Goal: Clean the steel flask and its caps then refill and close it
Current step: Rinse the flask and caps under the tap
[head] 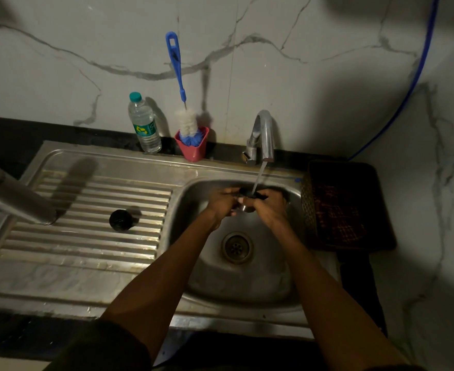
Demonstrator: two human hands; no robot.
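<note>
Both my hands, left and right, grip 1 cap under the running tap, over the sink. Steel flask lies on the drainboard, beside another cap.

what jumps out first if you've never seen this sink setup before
Both hands, the left hand and the right hand, meet in the sink basin under running water from the tap, rubbing a small dark cap with a steel rim. Behind, a blue-handled bottle brush stands in a pink cup beside a plastic water bottle. A black cap sits alone on the ribbed drainboard.
</note>
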